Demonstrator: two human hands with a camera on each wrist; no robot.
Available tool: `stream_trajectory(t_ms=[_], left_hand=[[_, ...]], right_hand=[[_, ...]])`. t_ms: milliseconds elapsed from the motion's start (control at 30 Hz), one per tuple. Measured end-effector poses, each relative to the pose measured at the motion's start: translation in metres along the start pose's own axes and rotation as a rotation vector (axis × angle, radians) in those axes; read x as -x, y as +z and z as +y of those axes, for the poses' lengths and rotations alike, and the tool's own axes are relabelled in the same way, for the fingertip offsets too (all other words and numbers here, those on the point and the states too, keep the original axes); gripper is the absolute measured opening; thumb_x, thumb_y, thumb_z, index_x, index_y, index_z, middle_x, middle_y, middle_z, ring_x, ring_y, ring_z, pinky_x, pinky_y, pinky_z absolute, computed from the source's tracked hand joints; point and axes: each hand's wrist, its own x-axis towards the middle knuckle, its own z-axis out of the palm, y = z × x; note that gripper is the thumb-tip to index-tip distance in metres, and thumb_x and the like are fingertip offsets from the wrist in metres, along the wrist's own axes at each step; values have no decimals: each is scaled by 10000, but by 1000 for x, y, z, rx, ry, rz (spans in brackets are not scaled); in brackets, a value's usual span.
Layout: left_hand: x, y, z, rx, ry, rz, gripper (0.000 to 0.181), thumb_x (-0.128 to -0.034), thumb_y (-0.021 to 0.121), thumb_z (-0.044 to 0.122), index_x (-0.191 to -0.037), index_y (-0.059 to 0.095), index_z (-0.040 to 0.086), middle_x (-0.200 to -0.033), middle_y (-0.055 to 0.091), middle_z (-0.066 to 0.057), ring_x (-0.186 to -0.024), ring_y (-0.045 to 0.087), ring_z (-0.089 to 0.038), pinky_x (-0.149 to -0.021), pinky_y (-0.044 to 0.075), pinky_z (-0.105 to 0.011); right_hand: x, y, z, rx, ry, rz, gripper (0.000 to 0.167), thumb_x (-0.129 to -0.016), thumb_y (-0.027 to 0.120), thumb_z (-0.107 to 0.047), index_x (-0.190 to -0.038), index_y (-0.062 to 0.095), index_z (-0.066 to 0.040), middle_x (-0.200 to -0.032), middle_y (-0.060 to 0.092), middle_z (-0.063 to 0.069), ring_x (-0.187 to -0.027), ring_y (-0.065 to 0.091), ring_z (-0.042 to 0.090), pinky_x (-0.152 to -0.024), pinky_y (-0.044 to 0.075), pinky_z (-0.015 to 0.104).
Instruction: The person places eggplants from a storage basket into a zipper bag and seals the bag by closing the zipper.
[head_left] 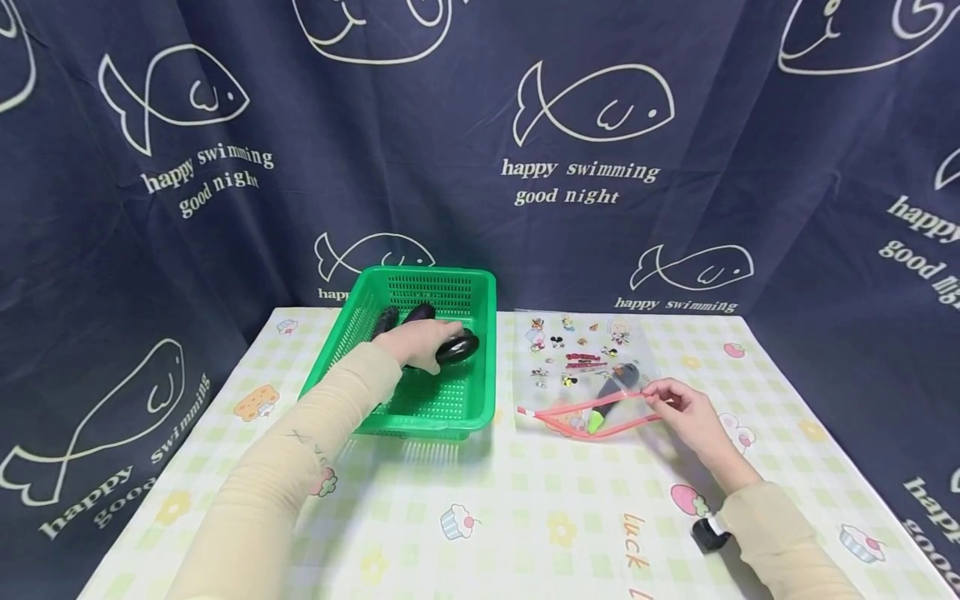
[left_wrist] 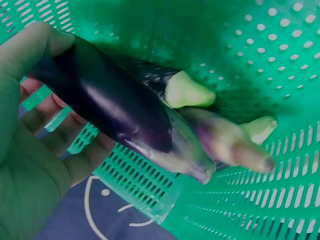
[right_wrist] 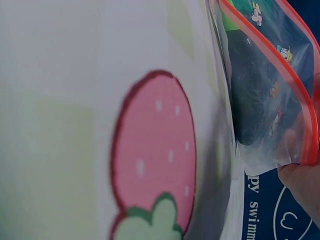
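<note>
Inside the green plastic basket (head_left: pixel 480 392), my left hand (head_left: pixel 420 342) holds a glossy dark eggplant (head_left: pixel 458 347), thumb on one side and fingers behind it. The left wrist view shows this eggplant (left_wrist: pixel 120 100) tilted, its pale end away from the palm. Beyond it lie more eggplants (left_wrist: pixel 225 140), partly covered by the held one. With thumb and fingertips, my right hand (head_left: pixel 686 417) pinches the right end of a clear zip bag (head_left: pixel 547 375) with a red zip edge. The bag's mouth gapes, and a dark eggplant (head_left: pixel 617 390) with a green end lies within.
A pale checked tablecloth (head_left: pixel 420 550) with printed cupcakes and strawberries covers the table. Behind the basket and bag hangs a dark blue curtain (head_left: pixel 450 150) with white fish drawings. The basket stands left of the bag, close to the curtain.
</note>
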Motion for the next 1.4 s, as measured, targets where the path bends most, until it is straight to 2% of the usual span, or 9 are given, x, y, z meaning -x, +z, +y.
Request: stream_trajectory(t_ms=[100,200,467,733,1167,1400], left_hand=[[1,-7,2,-6,-5,49,645,-728,800,159,-1264,442,188,-1246,555,-31,-1060,572,-207,-874,481,-366],[3,-12,4,-26,-20,71,674,-721,806,164,-1281,431,193,-1200,565,-43,-1024,579,-216,-857,484,-368],[9,-22,12,2,-72,88,769,-764,780,172,-1404,353,176,-1352,489,-95,-1122,552,-263,-868,489,-388],[13,-30,18,-34,-95,163,758,-761,774,227,-1396,363,176,-1270,523,-98,-1048,562,-299,-818,494,-429],[24,-44,30,-29,-95,310,695,-764,768,280,-1343,396,175,-1157,539,-71,-958,524,-262,-743,495,-420],[29,-47,38,4,-82,386,722,-771,760,271,-1379,383,171,-1178,535,-73,-956,512,-265,-722,496,-428]], right_hand=[[0,0,0,-13,-2,0,106,-865,595,46,-961,613,87,-818,620,128,-703,529,15,-634,417,119],[0,0,0,-16,-5,1,108,-861,592,59,-963,612,88,-820,618,128,-710,529,13,-641,417,113],[1,0,-1,10,-2,-1,104,-865,600,32,-961,619,70,-803,625,84,-679,518,18,-615,410,138],[1,0,-1,22,-5,2,103,-870,602,16,-960,623,59,-803,628,76,-679,517,21,-614,406,140],[0,0,3,24,5,3,95,-871,605,9,-956,626,47,-794,622,37,-686,509,14,-618,404,144],[0,1,3,25,6,0,95,-873,606,0,-954,626,46,-787,620,30,-680,511,22,-614,404,147]])
